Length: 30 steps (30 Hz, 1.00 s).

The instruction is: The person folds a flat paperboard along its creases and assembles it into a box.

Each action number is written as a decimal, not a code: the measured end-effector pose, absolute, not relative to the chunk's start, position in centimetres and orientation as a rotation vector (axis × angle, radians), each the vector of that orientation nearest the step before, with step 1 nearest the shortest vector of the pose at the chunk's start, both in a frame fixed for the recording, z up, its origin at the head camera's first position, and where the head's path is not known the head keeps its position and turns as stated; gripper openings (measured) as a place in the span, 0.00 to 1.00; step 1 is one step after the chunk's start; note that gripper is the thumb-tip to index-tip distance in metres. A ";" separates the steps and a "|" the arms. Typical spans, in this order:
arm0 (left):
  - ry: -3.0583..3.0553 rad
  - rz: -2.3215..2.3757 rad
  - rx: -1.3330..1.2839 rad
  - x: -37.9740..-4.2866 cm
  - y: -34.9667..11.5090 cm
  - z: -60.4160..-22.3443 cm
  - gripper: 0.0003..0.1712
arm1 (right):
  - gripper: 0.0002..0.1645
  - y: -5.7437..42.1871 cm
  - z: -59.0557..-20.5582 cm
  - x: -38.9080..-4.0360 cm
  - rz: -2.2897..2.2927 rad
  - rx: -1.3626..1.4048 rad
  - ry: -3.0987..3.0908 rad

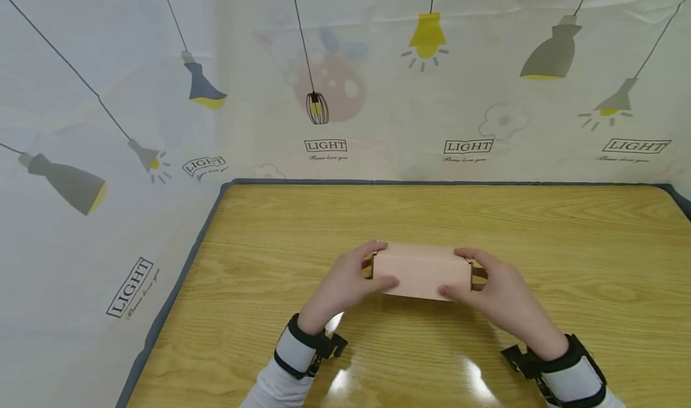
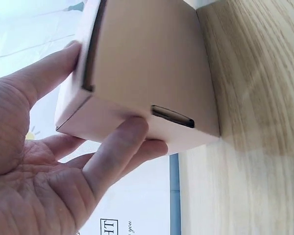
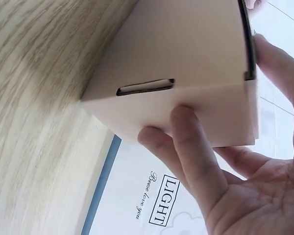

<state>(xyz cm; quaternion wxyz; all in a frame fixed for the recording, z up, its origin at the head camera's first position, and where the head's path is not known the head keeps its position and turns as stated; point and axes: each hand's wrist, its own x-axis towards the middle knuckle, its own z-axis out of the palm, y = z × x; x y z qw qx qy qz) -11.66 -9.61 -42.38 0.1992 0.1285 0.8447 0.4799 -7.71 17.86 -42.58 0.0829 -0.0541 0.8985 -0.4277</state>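
Note:
A pale pink cardboard box (image 1: 421, 270) sits on the wooden table, its long side across the head view. The left hand (image 1: 351, 279) grips its left end, thumb on the near part of the top face and other fingers at the end and far edge. At the opposite end, the right hand (image 1: 502, 285) holds it in a mirrored way. Both wrist views show the closed lid's dark cut edge beside the thumb and a narrow slot low in the box (image 2: 147, 58), with fingertips against the end panel. The box's contents are hidden.
The wooden table (image 1: 270, 234) has a dark blue-grey edge strip (image 1: 372, 182). Behind it and to the left hangs a white covering (image 1: 378, 96) printed with lamps and the word LIGHT. Black straps (image 1: 296, 351) circle both wrists.

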 end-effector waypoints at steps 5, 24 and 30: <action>2.463 1.224 0.426 -11.5 -9.3 -42.4 0.41 | 0.44 17.4 -43.2 -7.4 -1.206 -0.264 2.790; 2.735 0.865 0.554 -10.5 -8.2 -42.8 0.35 | 0.31 15.7 -44.8 -6.5 -0.858 -0.428 3.082; 2.762 0.910 0.577 -11.4 -8.2 -43.7 0.35 | 0.30 16.1 -45.0 -8.0 -0.885 -0.478 3.083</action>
